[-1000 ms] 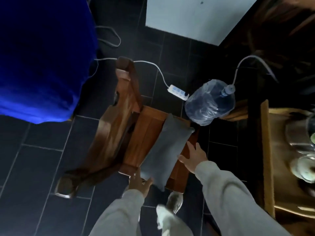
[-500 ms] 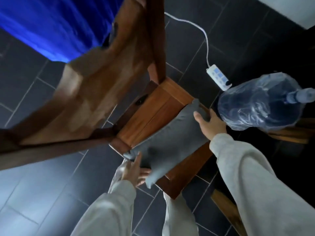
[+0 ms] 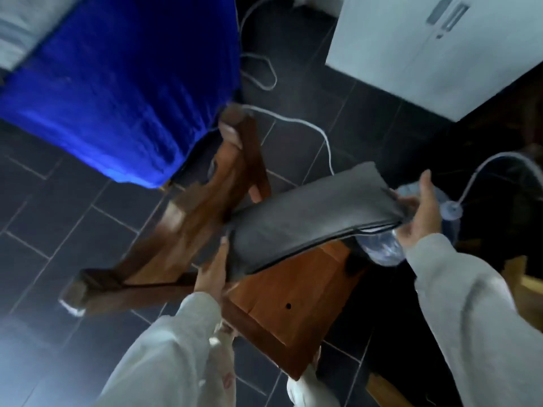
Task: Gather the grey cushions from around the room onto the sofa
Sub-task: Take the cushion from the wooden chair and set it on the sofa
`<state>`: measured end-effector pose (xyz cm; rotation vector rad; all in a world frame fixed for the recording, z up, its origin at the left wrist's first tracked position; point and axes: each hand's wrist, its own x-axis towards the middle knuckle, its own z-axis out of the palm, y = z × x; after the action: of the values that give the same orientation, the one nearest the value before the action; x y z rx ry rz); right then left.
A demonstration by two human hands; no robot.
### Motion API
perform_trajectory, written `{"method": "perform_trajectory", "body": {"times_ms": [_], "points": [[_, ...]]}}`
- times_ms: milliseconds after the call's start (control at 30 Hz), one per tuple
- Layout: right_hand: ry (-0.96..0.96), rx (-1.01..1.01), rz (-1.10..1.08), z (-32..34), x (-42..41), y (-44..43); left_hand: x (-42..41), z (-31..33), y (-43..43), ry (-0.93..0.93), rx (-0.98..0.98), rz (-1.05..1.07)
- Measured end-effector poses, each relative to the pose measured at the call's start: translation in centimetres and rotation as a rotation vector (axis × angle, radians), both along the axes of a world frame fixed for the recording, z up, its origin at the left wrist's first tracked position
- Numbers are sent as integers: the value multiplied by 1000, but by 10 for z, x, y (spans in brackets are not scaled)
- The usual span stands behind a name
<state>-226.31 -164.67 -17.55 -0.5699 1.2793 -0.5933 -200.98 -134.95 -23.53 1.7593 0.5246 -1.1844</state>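
Note:
A flat grey cushion [image 3: 308,218] hangs in the air just above the seat of a wooden chair [image 3: 282,301]. My left hand [image 3: 213,268] grips its near left end from below. At the far right end, my right hand [image 3: 420,212] holds the other edge. The cushion tilts, with its right end higher. No sofa can be made out for certain in this view.
A blue cloth-covered piece of furniture [image 3: 117,83] fills the upper left. A clear water bottle [image 3: 388,248] with a tube lies right of the chair, partly behind the cushion. A white cable [image 3: 293,121] runs over the dark tiled floor. A white cabinet [image 3: 435,54] stands at the upper right.
Both hands closed on the cushion's ends and lifted it off the chair seat. The camera view swung back and upward.

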Motion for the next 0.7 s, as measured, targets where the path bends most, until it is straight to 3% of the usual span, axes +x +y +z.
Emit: {"method": "perform_trajectory", "body": {"times_ms": [33, 100, 167, 233, 300, 333, 400, 533, 700], "points": [[-12, -15, 48, 4, -11, 2, -5, 0, -4, -6, -1, -30], [-49, -112, 103, 72, -19, -13, 9, 59, -39, -16, -89, -109], [74, -248, 113, 101, -39, -22, 9, 91, -52, -46, -125, -144], [153, -262, 195, 121, -47, -35, 20, 121, -70, -86, -208, -166], [92, -288, 214, 174, -68, -46, 6, 181, -90, -207, -417, -274], [54, -272, 214, 168, -64, -48, 10, 182, -92, -223, -451, -328], [14, -327, 236, 227, -67, -52, -6, 245, -100, -244, -583, -268], [131, -512, 366, 265, -50, -46, -15, 295, -90, -257, -560, -160], [6, -595, 404, 321, 6, -7, -10, 372, -36, -522, -533, 50]]}}
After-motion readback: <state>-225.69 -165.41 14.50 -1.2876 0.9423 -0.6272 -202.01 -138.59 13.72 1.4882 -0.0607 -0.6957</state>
